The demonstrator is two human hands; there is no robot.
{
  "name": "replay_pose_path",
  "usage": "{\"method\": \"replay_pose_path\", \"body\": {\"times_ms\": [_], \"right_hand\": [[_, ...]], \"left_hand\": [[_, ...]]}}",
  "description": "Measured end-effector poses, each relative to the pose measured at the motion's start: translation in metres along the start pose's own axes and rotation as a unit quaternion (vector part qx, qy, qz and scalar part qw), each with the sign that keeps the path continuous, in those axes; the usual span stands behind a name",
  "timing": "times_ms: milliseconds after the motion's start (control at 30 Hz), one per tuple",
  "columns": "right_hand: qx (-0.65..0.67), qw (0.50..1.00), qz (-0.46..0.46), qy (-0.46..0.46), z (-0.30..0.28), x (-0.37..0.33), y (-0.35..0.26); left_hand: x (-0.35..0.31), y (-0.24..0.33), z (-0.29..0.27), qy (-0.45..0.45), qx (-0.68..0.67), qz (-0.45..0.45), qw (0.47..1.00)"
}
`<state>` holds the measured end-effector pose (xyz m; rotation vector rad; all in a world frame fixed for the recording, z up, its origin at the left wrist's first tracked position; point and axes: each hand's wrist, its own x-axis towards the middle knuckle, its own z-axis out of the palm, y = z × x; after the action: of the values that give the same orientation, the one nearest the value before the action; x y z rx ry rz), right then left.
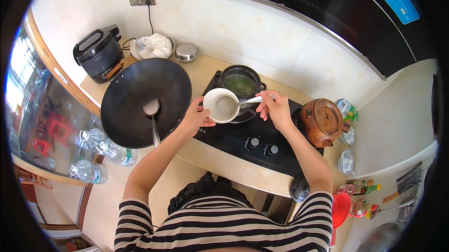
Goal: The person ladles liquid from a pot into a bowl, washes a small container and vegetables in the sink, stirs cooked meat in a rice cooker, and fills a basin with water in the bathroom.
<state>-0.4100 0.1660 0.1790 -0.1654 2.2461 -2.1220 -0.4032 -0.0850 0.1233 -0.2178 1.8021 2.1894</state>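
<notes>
My left hand (193,118) grips the rim and side of a white bowl (210,97) with cloudy greyish liquid at its bottom, held above the front of the gas stove (220,136). Pinched in my right hand (277,108) is the pale handle of a spoon (255,100), whose other end reaches into the bowl. Just behind the bowl, a black pot (241,66) of green soup sits on a burner. A large black wok (126,83) stands left of my left hand, with a metal ladle (152,108) lying in it.
A brown clay pot (322,120) stands on the stove's right side. Behind the wok are a black appliance (98,51), stacked dishes (154,45) and a metal bowl (186,52). Large water bottles (119,153) are at the left. A range hood (308,4) overhangs the counter.
</notes>
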Motion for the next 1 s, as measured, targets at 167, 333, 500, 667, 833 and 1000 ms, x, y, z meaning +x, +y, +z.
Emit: {"method": "replay_pose_path", "body": {"times_ms": [167, 333, 500, 667, 833, 1000], "right_hand": [[0.128, 0.989, 0.065, 0.035, -0.004, 0.003, 0.005], [0.189, 0.977, 0.09, 0.048, -0.013, 0.009, 0.004], [0.2, 0.975, 0.049, 0.087, -0.029, 0.026, -0.002], [0.163, 0.974, 0.007, 0.156, -0.034, 0.052, 0.006], [0.004, 0.986, 0.002, 0.164, -0.018, 0.076, 0.031], [-0.278, 0.938, -0.192, 0.075, -0.01, 0.089, 0.048]], "left_hand": [[-0.001, -0.001, 0.001, -0.007, 0.0, 0.0, 1.0], [-0.004, 0.002, 0.003, -0.008, -0.007, -0.004, 1.0], [-0.004, -0.004, 0.003, 0.0, -0.03, -0.005, 1.0], [-0.015, -0.014, 0.003, 0.002, -0.045, -0.016, 0.999], [-0.028, -0.044, -0.002, -0.007, -0.052, -0.033, 0.998], [-0.056, -0.07, -0.009, -0.006, -0.043, -0.074, 0.996]]}}
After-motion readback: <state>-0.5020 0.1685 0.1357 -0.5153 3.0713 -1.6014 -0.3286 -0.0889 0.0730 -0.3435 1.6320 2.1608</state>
